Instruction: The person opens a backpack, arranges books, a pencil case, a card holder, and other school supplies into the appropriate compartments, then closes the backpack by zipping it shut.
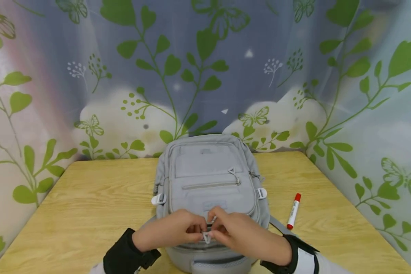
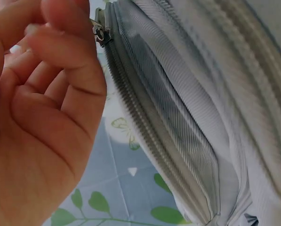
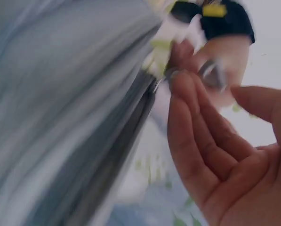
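A light grey backpack [image 1: 209, 160] lies on the table, its front towards me. Over its lower part, my left hand [image 1: 179, 230] pinches a pale triangular zipper pull [image 1: 206, 237] between thumb and forefinger. My right hand [image 1: 238, 232] is at the same pull, fingers bent; in the right wrist view its thumb [image 3: 253, 101] stands apart from the fingertips, close to the blurred loop. The left wrist view shows the metal slider [image 2: 101, 34] at one end of the zipper teeth [image 2: 135, 113]. Beside them the compartment gapes, showing its grey lining [image 2: 168, 108].
A white marker with red ends [image 1: 293, 211] lies right of the backpack on the wood-grain table [image 1: 106, 190]. White strap buckles [image 1: 159, 199] stick out at the bag's sides. Behind stands a curtain [image 1: 198, 87] with green leaves and butterflies.
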A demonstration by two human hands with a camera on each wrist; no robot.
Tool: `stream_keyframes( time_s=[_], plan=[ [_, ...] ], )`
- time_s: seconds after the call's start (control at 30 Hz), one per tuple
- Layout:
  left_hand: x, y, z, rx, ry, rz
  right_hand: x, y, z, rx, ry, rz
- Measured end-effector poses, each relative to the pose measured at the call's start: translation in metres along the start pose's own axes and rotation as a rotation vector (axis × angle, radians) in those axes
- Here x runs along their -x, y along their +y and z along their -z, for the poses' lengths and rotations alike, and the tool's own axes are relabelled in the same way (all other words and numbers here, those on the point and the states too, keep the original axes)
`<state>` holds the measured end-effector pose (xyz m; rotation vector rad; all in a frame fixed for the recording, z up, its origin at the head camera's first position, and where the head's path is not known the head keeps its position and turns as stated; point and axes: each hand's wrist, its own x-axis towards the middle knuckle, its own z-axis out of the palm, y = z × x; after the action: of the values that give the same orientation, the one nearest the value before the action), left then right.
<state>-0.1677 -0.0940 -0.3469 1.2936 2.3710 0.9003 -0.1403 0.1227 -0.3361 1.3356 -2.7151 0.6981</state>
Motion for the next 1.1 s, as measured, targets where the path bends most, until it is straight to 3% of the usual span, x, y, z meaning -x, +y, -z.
stream_keyframes(
  time_s=[0.1,0.17,0.27,0.37,0.53,0.67,0.93,1.1],
  plan=[
    [0.005,-0.002,-0.001,0.022,0.008,0.009,0.003,0.012,0.000,0.355,0.071,0.091],
    [0.009,-0.002,-0.003,0.049,0.022,0.010,0.006,0.019,-0.002,0.585,0.084,0.110],
    [0.014,-0.002,-0.005,0.090,0.043,0.008,0.007,0.028,-0.011,0.749,0.002,0.093],
    [0.018,-0.002,-0.006,0.111,0.063,0.018,0.006,0.033,-0.023,0.807,0.001,0.112],
    [0.025,-0.005,-0.006,0.146,0.084,0.097,0.003,0.041,-0.037,0.856,0.175,0.214],
    [0.033,-0.014,0.000,0.150,0.100,0.159,0.004,0.044,-0.038,0.843,0.210,0.239],
    [0.061,-0.042,0.040,-0.058,0.204,0.238,0.003,0.044,-0.036,0.779,0.195,0.237],
    [0.057,-0.067,0.055,-0.235,0.328,0.324,0.004,0.046,-0.035,0.730,0.213,0.243]
  ],
)
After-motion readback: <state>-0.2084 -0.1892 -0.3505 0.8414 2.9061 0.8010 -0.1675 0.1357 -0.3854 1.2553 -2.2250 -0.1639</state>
